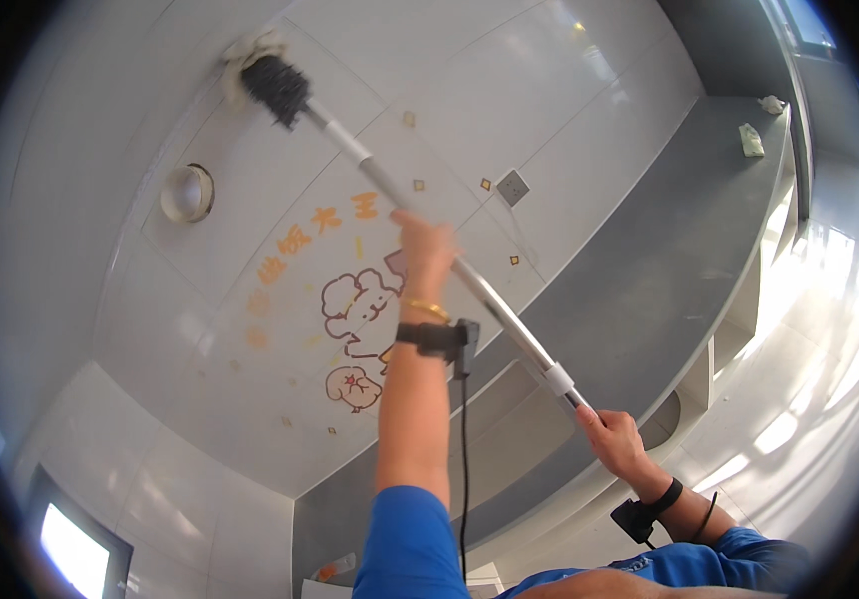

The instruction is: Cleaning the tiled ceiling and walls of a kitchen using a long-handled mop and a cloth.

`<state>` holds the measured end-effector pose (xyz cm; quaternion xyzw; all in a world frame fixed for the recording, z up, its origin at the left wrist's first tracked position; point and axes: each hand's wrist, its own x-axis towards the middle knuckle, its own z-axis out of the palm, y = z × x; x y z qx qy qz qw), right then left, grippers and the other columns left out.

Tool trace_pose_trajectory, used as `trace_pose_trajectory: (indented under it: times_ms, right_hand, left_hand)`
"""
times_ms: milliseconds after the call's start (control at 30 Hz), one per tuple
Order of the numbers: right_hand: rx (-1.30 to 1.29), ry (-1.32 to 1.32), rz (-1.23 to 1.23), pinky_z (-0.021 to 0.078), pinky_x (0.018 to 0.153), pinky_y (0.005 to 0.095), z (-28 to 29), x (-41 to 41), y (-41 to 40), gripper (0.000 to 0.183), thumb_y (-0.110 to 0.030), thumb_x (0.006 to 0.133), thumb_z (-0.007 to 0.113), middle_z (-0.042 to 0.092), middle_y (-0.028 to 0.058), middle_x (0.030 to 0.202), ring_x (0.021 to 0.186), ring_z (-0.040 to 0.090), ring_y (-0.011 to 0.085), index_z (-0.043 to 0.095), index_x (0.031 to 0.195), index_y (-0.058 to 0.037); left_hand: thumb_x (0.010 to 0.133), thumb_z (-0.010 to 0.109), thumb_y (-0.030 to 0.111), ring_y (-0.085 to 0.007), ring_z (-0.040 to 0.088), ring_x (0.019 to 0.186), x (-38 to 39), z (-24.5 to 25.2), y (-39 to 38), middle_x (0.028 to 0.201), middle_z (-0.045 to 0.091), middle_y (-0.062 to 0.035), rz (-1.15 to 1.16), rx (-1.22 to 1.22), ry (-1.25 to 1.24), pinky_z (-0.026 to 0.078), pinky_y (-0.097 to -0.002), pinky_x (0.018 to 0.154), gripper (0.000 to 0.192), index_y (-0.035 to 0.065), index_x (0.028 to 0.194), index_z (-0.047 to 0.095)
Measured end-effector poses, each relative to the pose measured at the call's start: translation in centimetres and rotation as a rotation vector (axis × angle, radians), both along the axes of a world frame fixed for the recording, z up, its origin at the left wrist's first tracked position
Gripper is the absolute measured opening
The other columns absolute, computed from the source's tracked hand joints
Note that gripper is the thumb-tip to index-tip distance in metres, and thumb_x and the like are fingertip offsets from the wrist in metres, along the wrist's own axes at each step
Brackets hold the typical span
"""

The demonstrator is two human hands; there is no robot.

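My left hand (429,243), blurred, is closed around the middle of a telescopic metal pole (501,305). My right hand (617,440) grips the lower end of the same pole. The pole slants up and left across the tiled wall (467,97). At its far tip is a dark grey, shaggy duster head (277,84), with a beige cloth (238,71) around its end. Both are up by the seam where the wall meets the ceiling; whether they touch the surface, I cannot tell.
A round vent opening (187,193) is high on the wall. Cartoon stickers (362,299), orange lettering (315,224) and a socket (513,188) are on the tiles. A grey countertop (647,277) runs below, holding crumpled tissue (751,140) and a plastic bottle (336,567).
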<state>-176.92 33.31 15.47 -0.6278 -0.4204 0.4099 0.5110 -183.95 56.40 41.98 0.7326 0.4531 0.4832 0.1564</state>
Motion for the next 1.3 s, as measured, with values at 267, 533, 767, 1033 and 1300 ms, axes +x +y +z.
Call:
trace_pose_trajectory:
  times_ms: [267,533,767,1033,1300]
  right_hand:
    - [-0.017,0.505,0.258,0.0342,0.036,0.0268,-0.9,0.7,0.0,0.064,-0.061,0.091,0.043,0.041,0.0000,0.046,0.036,0.041,0.0111,0.046,0.056,-0.0070]
    - [-0.020,0.327,0.357,0.0382,0.042,0.0315,-1.1,-5.0,0.6,0.070,-0.065,0.088,0.042,0.046,0.0052,0.049,0.044,0.047,0.0143,0.052,0.059,-0.0029]
    - [-0.108,0.075,0.321,0.0457,0.062,0.0419,-3.6,-3.2,-0.9,0.075,-0.066,0.086,0.043,0.058,0.0164,0.063,0.066,0.059,0.0260,0.062,0.074,0.0048]
    - [-0.249,0.224,0.248,0.0433,0.052,0.0356,-16.9,2.7,-9.1,0.063,-0.059,0.086,0.050,0.055,0.0090,0.055,0.052,0.056,0.0204,0.062,0.067,-0.0005]
    - [-0.092,-0.174,-0.136,0.0397,0.055,0.0464,-13.0,3.1,-11.7,0.053,-0.050,0.083,0.058,0.052,0.0181,0.053,0.054,0.054,0.0377,0.057,0.064,-0.0009]
  left_hand:
    - [0.076,0.050,0.000,-0.0353,0.064,0.069,2.6,0.1,-1.3,0.100,0.053,-0.0350,0.027,-0.134,0.162,0.054,-0.0368,0.059,0.078,-0.0190,0.132,0.000]
    - [0.076,0.054,0.005,-0.0333,0.065,0.073,-9.1,-1.1,1.5,0.107,0.053,-0.0328,0.164,0.084,0.040,0.055,-0.0351,0.061,0.080,-0.0162,0.135,0.005]
    - [0.078,0.049,-0.003,-0.0303,0.065,0.061,-7.7,-3.3,-4.9,0.097,0.053,-0.0339,0.195,-0.099,-0.023,0.054,-0.0316,0.048,0.066,-0.0154,0.129,0.008]
    - [0.078,0.048,-0.004,-0.0302,0.062,0.053,-1.5,-17.3,-9.6,0.086,0.049,-0.0284,0.051,-0.172,-0.023,0.055,-0.0322,0.047,0.042,-0.0122,0.108,0.020]
    - [0.080,0.045,-0.003,-0.0236,0.058,0.049,0.9,-17.6,-9.7,0.086,0.045,-0.0216,-0.290,-0.342,-0.274,0.056,-0.0334,0.045,0.046,-0.0038,0.113,0.014]
